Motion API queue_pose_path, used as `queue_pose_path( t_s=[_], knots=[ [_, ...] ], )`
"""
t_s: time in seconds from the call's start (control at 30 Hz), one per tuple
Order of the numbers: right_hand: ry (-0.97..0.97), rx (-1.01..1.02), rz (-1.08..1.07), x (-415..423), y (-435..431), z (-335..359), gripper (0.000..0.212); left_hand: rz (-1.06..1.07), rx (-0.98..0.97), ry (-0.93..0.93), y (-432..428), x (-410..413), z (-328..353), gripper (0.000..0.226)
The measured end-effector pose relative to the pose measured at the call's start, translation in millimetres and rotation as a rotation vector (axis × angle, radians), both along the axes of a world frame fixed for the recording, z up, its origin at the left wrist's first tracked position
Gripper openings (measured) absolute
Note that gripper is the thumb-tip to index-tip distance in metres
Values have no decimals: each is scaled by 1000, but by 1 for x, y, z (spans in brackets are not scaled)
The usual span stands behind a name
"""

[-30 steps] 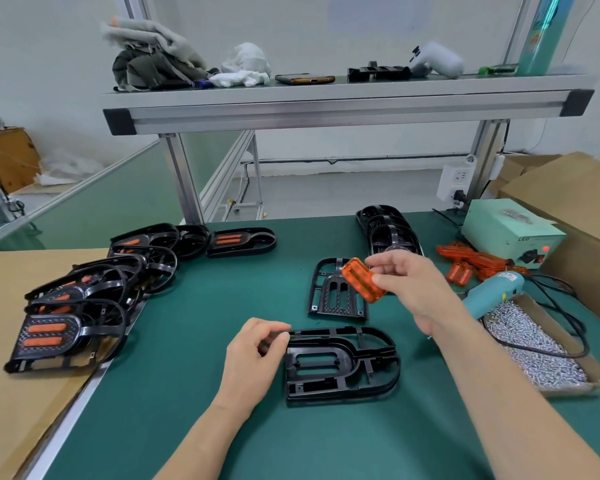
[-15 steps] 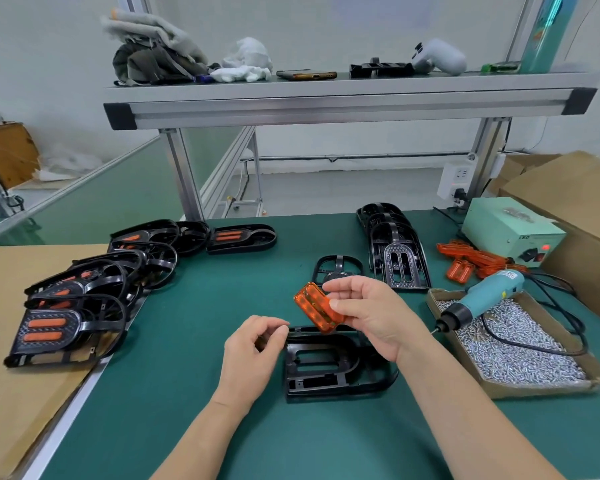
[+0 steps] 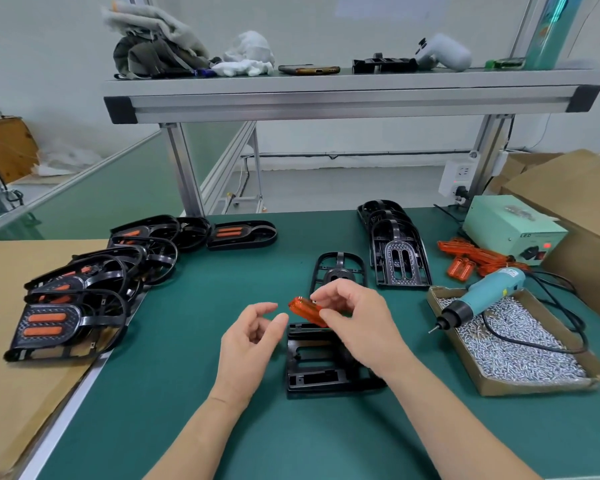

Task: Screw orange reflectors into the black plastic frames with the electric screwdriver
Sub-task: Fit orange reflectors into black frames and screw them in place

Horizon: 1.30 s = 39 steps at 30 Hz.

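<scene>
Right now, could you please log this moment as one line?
stage: placing reflector | right hand: holds orange reflector above black frame | left hand: empty | screwdriver: idle

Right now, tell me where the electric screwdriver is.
The electric screwdriver lies at the right of the head view, resting across the cardboard tray of screws, just in front of the loose orange reflectors.

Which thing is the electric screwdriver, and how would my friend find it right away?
Start at the pale green power box at the back right of the green table. Just in front of it lies an open cardboard tray of small silver screws. The teal pistol-shaped electric screwdriver rests across that tray's far end, black nose pointing left, and is the only thing there with a black cable.
</scene>
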State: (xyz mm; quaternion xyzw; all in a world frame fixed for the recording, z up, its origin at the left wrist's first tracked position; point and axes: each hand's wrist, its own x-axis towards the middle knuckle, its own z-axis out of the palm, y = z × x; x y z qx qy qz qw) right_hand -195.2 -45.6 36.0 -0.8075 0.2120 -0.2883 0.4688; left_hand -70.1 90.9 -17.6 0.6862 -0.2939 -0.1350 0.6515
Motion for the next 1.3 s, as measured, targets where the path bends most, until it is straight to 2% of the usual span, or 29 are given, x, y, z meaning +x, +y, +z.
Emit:
queue_pose_path(
  t_s=[0.13,0.2,0.27,0.33,0.5,0.8,1.07,1.2,1.3],
  knots=[
    [-16,-508,107,-3,14,-9,28,-57,-6,43,0,2,-2,35],
    [11,-651,141,-4,17,-14,28,-51,22,10,1,3,-2,30],
    [33,-699,137,-8,16,-18,28,-42,48,-51,1,3,-3,22],
    [53,-691,141,-13,14,-21,28,-37,63,-74,1,4,-4,11],
    [127,-664,188,-21,14,-29,29,-70,183,-170,-1,4,-5,28],
    [194,-445,186,-26,17,-33,28,-109,252,-226,-3,2,-4,23],
    [327,-442,193,-28,21,-28,31,-152,349,-286,-2,0,-1,27],
    [339,-440,215,-28,21,-27,32,-181,348,-335,-3,-1,0,32],
    [258,-390,182,-35,23,-27,32,-213,290,-338,-1,-1,0,33]
  ],
)
